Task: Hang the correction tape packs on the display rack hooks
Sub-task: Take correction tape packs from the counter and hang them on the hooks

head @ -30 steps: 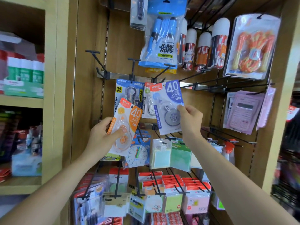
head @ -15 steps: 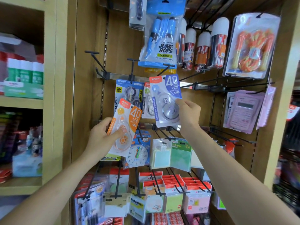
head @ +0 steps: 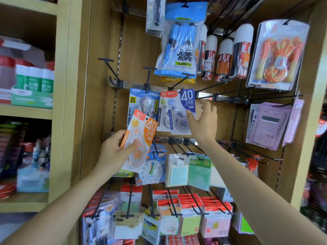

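My left hand point(head: 113, 152) grips an orange "40" correction tape pack point(head: 141, 137), tilted, in front of the rack at mid-height. A blue "40" correction tape pack point(head: 183, 110) hangs from the black hook point(head: 178, 82) below the jump rope, over another tape pack. My right hand point(head: 203, 124) is at that pack's right edge, thumb touching its front and fingers spread out to the right of it. A blue "36" value pack point(head: 141, 103) hangs on the hook to the left.
A bare hook point(head: 110, 68) juts out at the far left of the same rail. A jump rope bag point(head: 180, 50) hangs above, a clock pack point(head: 152, 170) and sticky notes point(head: 189, 172) below, calculators point(head: 267, 124) to the right. Long bare hooks point(head: 247, 152) project at the right.
My right hand lifted the blue pack up onto the hook, and its fingers have spread away from the pack. My left hand with the orange pack has stayed put.
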`<control>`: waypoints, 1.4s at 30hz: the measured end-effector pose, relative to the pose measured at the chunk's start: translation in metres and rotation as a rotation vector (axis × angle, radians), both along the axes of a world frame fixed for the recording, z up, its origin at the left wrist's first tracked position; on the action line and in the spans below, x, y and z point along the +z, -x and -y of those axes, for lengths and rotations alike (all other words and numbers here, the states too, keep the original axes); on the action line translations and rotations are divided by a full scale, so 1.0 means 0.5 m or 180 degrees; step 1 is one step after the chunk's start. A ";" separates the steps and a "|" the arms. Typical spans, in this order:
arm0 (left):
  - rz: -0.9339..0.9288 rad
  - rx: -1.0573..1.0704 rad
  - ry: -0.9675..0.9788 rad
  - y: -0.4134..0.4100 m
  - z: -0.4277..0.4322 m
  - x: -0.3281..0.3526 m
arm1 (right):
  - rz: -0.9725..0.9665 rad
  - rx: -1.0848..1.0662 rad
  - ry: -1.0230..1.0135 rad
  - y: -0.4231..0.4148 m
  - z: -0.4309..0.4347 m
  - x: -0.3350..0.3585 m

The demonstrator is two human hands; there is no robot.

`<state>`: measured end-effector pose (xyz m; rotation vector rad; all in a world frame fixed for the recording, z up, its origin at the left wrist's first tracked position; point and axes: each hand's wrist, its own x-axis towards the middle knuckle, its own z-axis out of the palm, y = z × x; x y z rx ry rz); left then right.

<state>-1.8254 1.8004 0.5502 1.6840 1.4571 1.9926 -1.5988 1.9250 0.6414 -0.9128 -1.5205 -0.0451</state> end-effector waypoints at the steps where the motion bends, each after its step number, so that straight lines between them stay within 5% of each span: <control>1: -0.0010 0.0013 -0.0013 0.000 -0.001 -0.001 | 0.0284 -0.0213 -0.0466 0.004 0.003 -0.004; 5: -0.0080 0.0008 -0.0037 0.004 -0.002 -0.004 | 0.1854 -0.0879 -0.1227 0.036 -0.009 -0.016; 13: -0.0185 0.0030 -0.0120 0.007 -0.009 -0.012 | 0.2903 -0.0941 0.0166 0.102 -0.094 0.039; 16: -0.0227 0.0078 -0.0097 0.010 -0.012 -0.012 | 0.3030 -0.0388 0.0924 0.108 -0.124 0.076; 23: -0.0069 -0.0099 -0.0133 0.008 -0.003 -0.004 | 0.0955 0.2209 0.1869 0.083 -0.042 0.056; 27: 0.0136 -0.0370 -0.0246 0.003 0.010 0.005 | 0.0428 0.3181 0.2349 0.057 0.006 -0.012; 35: 0.0069 -0.0508 -0.0252 0.008 0.021 0.006 | -0.0251 0.3753 0.1979 0.060 0.088 -0.028; 42: -0.0515 0.0104 -0.0349 0.035 0.025 -0.054 | -0.1166 0.3186 0.1274 0.033 0.083 0.044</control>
